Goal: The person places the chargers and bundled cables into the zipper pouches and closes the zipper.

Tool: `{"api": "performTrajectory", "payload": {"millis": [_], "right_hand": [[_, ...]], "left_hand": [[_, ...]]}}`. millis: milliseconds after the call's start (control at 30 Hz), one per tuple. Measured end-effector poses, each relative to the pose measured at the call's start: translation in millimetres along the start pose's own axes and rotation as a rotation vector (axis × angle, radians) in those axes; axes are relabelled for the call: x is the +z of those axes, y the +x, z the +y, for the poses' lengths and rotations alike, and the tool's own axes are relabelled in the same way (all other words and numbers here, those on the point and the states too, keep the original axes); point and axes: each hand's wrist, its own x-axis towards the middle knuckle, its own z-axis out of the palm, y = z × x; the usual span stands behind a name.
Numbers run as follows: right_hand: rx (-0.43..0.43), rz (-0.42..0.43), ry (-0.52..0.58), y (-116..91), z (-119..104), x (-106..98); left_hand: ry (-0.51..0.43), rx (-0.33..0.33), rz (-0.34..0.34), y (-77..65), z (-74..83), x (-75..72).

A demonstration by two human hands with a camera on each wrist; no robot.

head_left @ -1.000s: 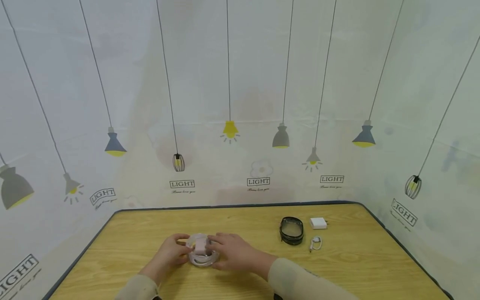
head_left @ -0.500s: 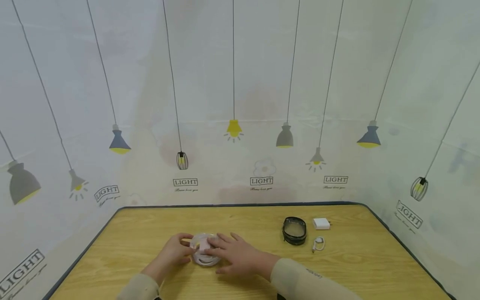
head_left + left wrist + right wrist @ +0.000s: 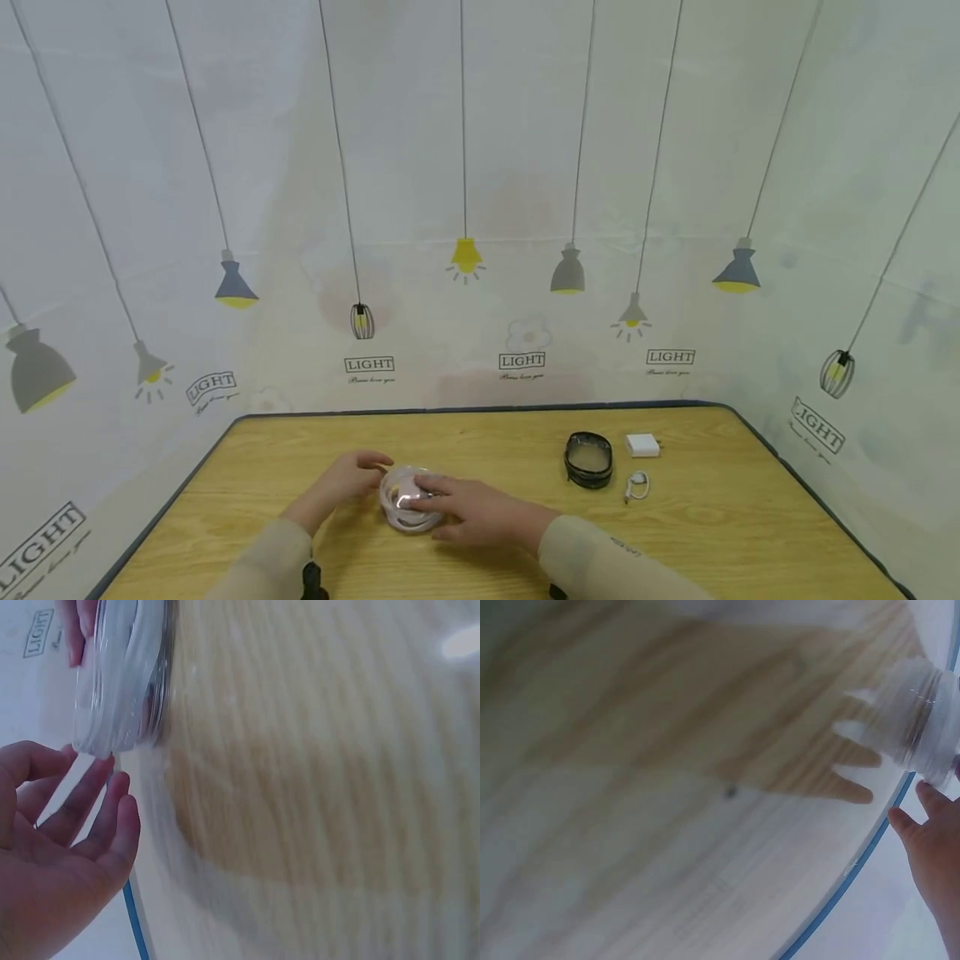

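On the table, a round clear case point(image 3: 408, 518) holds a coiled white cable and a pale block under a shiny top. In the left wrist view the case point(image 3: 124, 682) appears edge-on, with the white coil showing through its wall. My right hand point(image 3: 480, 510) rests its extended fingers on the top and right side of the case. Just left of it, my left hand point(image 3: 348, 482) has loosely spread fingers, very close to the rim. Whether those fingertips still touch the case, I cannot tell. In the right wrist view my right hand point(image 3: 934, 844) has fingertips at the case's edge.
Toward the back right stands a black-edged clear round pouch point(image 3: 588, 460). Beside it lie a white charger plug point(image 3: 642, 446) and a short coiled white cable point(image 3: 637, 486). The wood-grain table point(image 3: 480, 442) meets a lamp-printed backdrop point(image 3: 480, 333) at its back edge.
My left hand has loosened from the case and shifted slightly up and away to the left. My right hand's fingers have moved further onto the top, where glare now covers the pale block.
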Motion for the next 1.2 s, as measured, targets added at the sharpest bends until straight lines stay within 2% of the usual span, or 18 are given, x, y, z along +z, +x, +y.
{"api": "performTrajectory", "payload": {"millis": [133, 300, 467, 633, 767, 1000, 1200], "right_hand": [[0.019, 0.014, 0.030, 3.0, -0.2, -0.9], [0.015, 0.006, -0.020, 5.4, 1.3, -1.4], [0.040, -0.071, -0.059, 1.3, 0.6, -3.6], [0.063, -0.125, -0.080, -2.6, -3.5, -4.4], [0.066, -0.130, -0.092, -3.8, -6.2, -4.4], [0.050, -0.140, -0.059, -4.4, -6.2, -6.3], [0.034, -0.134, -0.096, -3.1, -5.1, -7.0]], "left_hand": [[0.010, 0.073, -0.105, 12.1, -5.0, -7.0], [0.074, 0.170, -0.226, 21.7, -7.7, -14.0], [0.136, 0.270, -0.303, 29.8, -7.3, -15.7], [0.182, 0.264, -0.342, 37.0, -8.8, -14.7], [0.227, 0.254, -0.368, 43.1, -9.2, -13.9], [0.283, 0.290, -0.435, 53.5, -9.5, -12.8], [0.296, 0.289, -0.479, 54.9, -6.3, -14.4]]}}
